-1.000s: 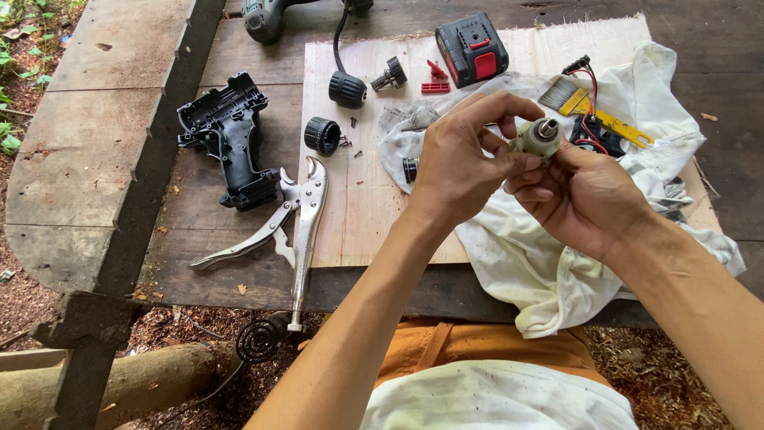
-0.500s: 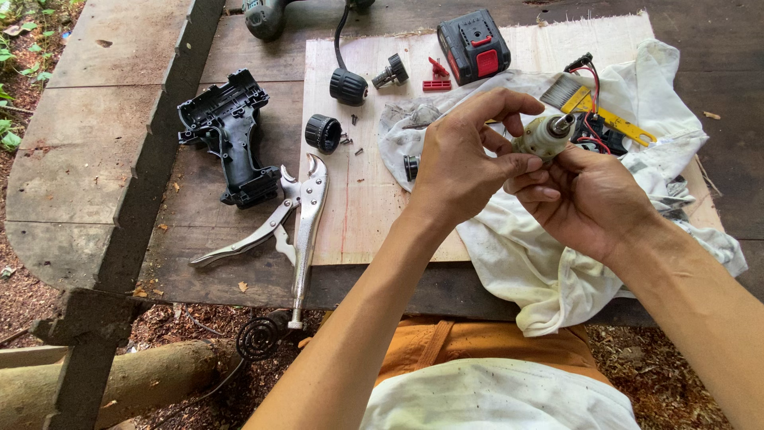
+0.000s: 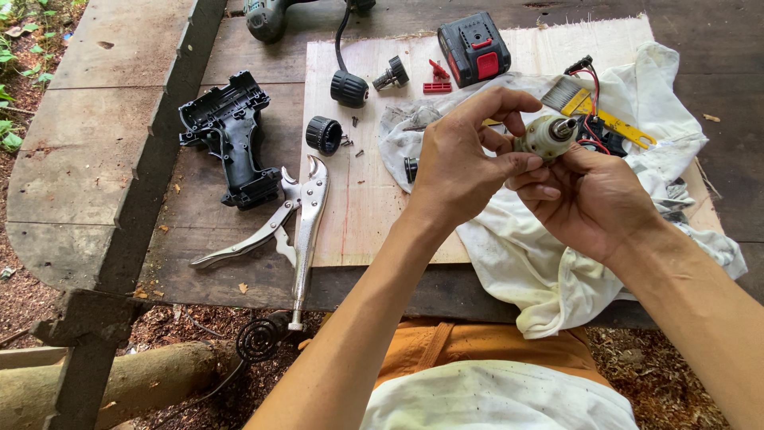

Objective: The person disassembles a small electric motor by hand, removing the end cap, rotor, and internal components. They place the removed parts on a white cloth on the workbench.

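Outdoor repair bench (image 3: 119, 159): pliers (image 3: 298, 219), dirt.

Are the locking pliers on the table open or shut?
Open: the locking pliers lie flat on the table, jaws parted, handles spread wide.

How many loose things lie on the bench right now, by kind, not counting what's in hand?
Black ribbed collars: 2
Locking pliers: 1
Black housing shell: 1
Battery pack: 1
Paintbrush: 1
White cloth: 1
Total: 7
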